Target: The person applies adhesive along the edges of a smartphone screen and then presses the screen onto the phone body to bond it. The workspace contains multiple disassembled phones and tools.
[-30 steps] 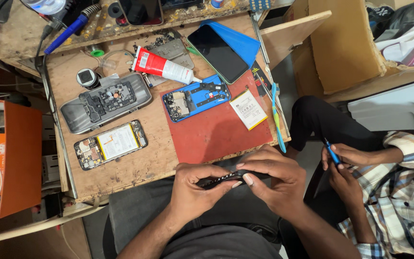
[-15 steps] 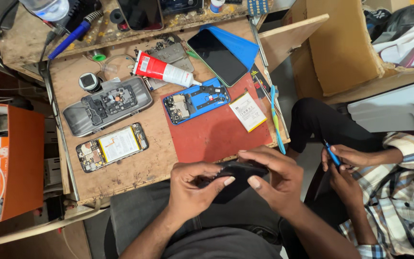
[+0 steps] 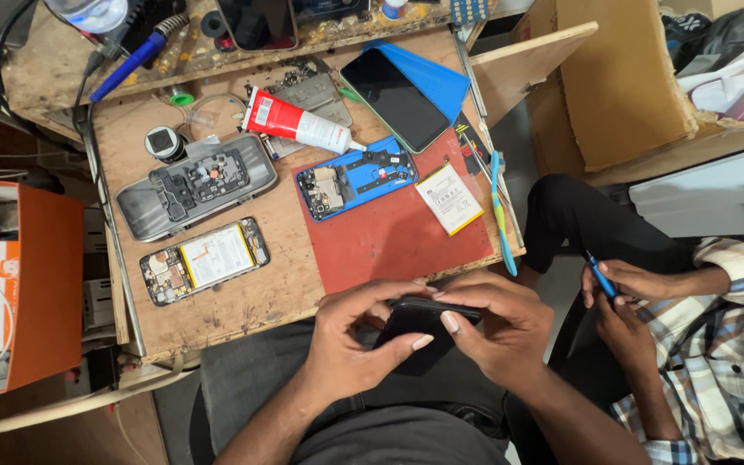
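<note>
Both of my hands hold a black phone (image 3: 419, 325) just below the near edge of the wooden workbench (image 3: 234, 306), over my lap. My left hand (image 3: 350, 344) grips its left side with the thumb lying across the dark face. My right hand (image 3: 497, 323) wraps the right side, thumb pressed on the face too. The phone is turned so that its broad dark face points up.
On the bench lie a red mat (image 3: 398, 237), a blue opened phone frame (image 3: 356, 179), a white battery (image 3: 449, 199), an opened phone with its battery showing (image 3: 204, 260), a grey back cover (image 3: 195, 185), a red-and-white tube (image 3: 294, 125) and a dark phone (image 3: 393, 99). Another person's hands (image 3: 617, 288) hold a blue tool at right.
The phone in my hands has turned from edge-on to its broad face up, and my thumbs have moved onto that face. The view has shifted slightly.
</note>
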